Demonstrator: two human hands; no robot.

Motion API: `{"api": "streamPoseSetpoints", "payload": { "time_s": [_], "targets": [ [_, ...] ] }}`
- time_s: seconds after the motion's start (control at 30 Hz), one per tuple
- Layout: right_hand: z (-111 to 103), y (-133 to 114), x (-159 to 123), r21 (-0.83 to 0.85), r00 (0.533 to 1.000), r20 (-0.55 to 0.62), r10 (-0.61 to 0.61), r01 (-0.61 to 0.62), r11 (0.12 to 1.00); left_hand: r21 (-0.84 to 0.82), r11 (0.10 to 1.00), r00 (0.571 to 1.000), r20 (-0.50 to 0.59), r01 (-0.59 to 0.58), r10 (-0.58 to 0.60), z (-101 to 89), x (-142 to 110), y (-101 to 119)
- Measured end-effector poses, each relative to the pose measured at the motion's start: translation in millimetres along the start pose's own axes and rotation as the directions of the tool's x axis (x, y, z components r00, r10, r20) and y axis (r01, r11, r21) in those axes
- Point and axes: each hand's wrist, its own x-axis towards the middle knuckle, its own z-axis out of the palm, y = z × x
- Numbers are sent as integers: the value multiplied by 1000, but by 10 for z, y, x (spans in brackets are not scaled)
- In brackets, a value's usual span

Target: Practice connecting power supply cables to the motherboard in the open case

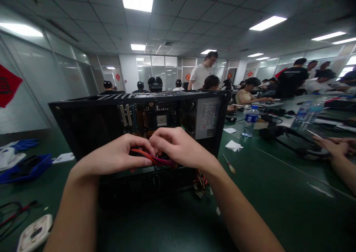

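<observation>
An open black computer case (83,102) stands on the table before me, its inside facing me. Within it are a motherboard (169,109) and, at the upper right, a power supply (206,115) with a white label. At the case's front opening my left hand (125,152) is closed around a bundle of red, orange and purple cables (164,162). My right hand (178,144) meets it there, fingers bent and pinched against the same bundle; its fingertips are partly hidden. More coloured cables (200,183) hang at the case's lower right.
A screwdriver (229,165), crumpled paper (234,145) and a water bottle (250,121) lie or stand to the right, near a black headset (292,141). A blue tray (27,168) and a white plastic part (36,233) are on the left. A co-worker's hands (333,146) are at far right.
</observation>
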Motion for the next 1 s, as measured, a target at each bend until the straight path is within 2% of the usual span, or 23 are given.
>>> {"api": "streamPoseSetpoints", "payload": {
  "time_s": [0.1,0.23,0.33,0.43,0.53,0.63,0.73,0.9,1.0],
  "targets": [
    [-51,-245,-43,-85,996,24,87,-85,993,-30,999,998,-49,-37,35,58,4,89],
    [-109,-347,-147,-86,993,-60,101,-106,991,-164,973,978,-161,-160,134,163,39,156],
    [-188,-341,-239,-35,989,-115,90,-95,995,-365,885,940,-280,-290,192,298,101,197],
    [-260,-328,-283,1,974,-219,59,-60,998,-517,781,923,-332,-351,195,424,175,208],
    [-268,-315,-257,31,934,-357,-9,21,999,-618,691,917,-353,-376,183,491,233,167],
    [-222,-292,-185,61,873,-482,-71,115,991,-696,606,914,-379,-386,146,507,264,118],
    [-169,-247,-104,96,835,-546,-75,151,984,-752,544,918,-386,-373,95,501,274,112],
    [-121,-141,-5,168,849,-528,-35,144,975,-817,449,919,-393,-361,23,498,284,137],
    [-119,-98,24,185,867,-498,-23,132,974,-831,444,928,-373,-336,3,501,306,127]
  ]
}}
